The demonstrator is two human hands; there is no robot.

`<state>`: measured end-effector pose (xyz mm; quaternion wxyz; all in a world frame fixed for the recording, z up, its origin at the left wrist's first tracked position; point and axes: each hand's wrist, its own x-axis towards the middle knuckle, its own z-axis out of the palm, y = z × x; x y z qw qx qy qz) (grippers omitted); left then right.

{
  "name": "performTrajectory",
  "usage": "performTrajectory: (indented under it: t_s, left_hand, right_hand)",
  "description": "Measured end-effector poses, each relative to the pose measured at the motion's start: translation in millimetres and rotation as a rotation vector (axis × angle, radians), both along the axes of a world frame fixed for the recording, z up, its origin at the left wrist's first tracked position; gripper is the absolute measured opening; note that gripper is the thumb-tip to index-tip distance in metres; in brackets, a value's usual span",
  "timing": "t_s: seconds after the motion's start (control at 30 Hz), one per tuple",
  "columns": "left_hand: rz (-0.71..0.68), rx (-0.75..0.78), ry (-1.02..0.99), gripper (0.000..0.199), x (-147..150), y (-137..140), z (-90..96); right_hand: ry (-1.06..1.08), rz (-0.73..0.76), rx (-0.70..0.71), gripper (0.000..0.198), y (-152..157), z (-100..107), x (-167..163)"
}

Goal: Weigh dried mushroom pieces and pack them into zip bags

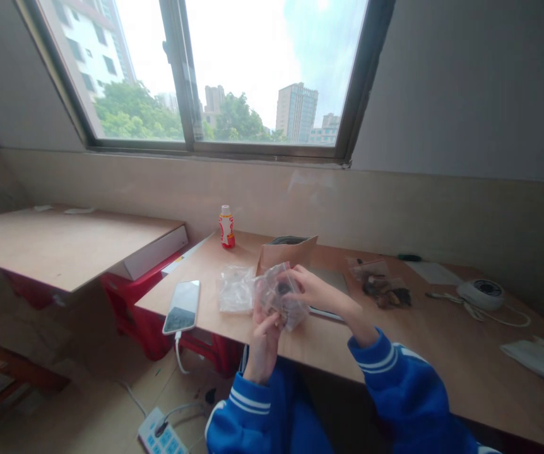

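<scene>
Both hands busy with a small clear zip bag (276,291) over the front part of the bench (395,353).
So the left hand (265,343) has the bag gripped low down, thumb on the front, and the right hand (310,287) has its fingers curled at the upper side of it; can't tell if they're pinching the plastic or poking inside. Something dark shows through the bag, too blurry to name. Just left of it there's a flat clear packet (235,290) lying on the bench, and a brown paper pouch (291,252) is right behind. Phone (182,306) sits at the left corner with a white cable (178,353) plugged in, red-and-white bottle (227,228) further back. Off to the right, more clear bags with dark bits (385,290), plus a round white gadget (480,294).
</scene>
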<state>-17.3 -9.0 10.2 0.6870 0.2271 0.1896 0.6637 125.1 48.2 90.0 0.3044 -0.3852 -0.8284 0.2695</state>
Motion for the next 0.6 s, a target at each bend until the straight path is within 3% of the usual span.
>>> performTrajectory:
  t_s: [0.27, 0.47, 0.6]
  left_hand:
    - [0.001, 0.043, 0.012, 0.079, -1.5, 0.0, 1.6]
    - [0.047, -0.029, 0.160, 0.044, 0.6, 5.8, -6.3]
    - [0.163, -0.118, 0.178, 0.031, 1.3, 10.1, -13.8]
  right_hand:
    - [0.133, 0.009, -0.103, 0.031, -8.4, 2.8, 1.0]
    - [0.087, 0.027, -0.255, 0.030, -14.7, 5.3, 1.6]
    - [0.123, -0.009, -0.206, 0.026, -12.6, -6.2, -4.5]
